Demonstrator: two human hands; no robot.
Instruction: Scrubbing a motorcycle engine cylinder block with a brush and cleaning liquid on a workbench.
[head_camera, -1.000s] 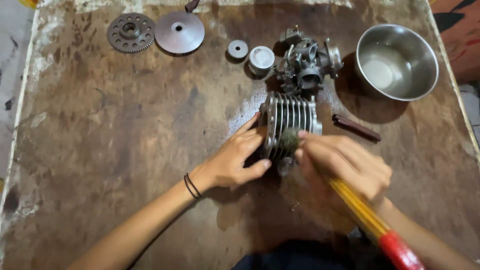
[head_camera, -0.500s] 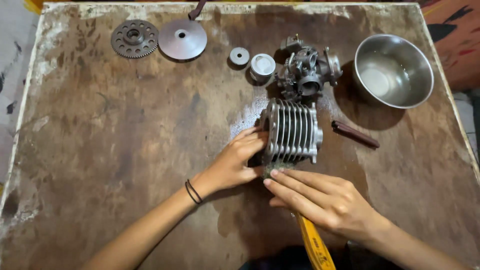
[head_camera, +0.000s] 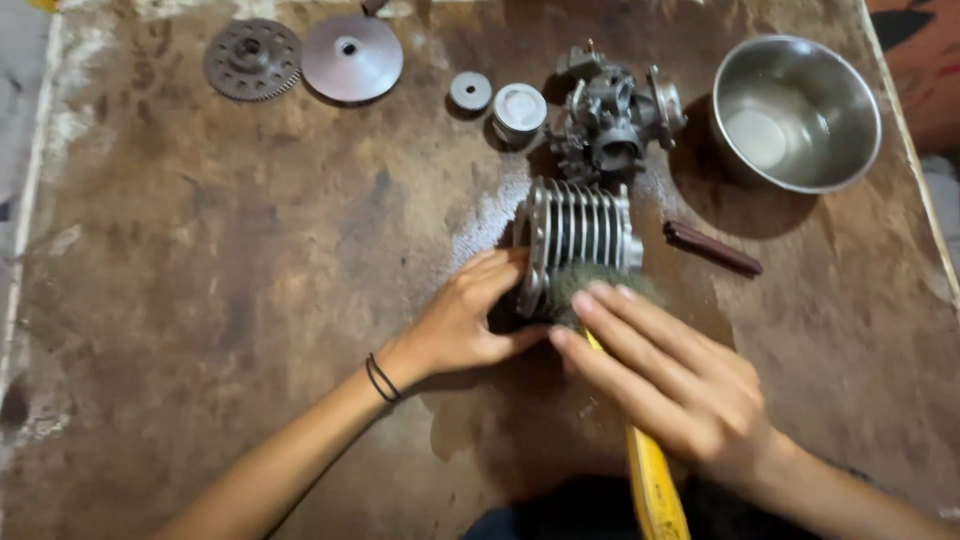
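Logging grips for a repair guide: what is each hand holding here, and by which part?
Left hand steadies the finned engine cylinder by its left end. Right hand presses a yellow-handled brush near its head.

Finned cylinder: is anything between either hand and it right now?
Nothing visible. The left hand grips the near-left end of the finned cylinder directly. The right hand presses a yellow-handled brush against its near side, so only the bristles lie between those fingers and the fins.
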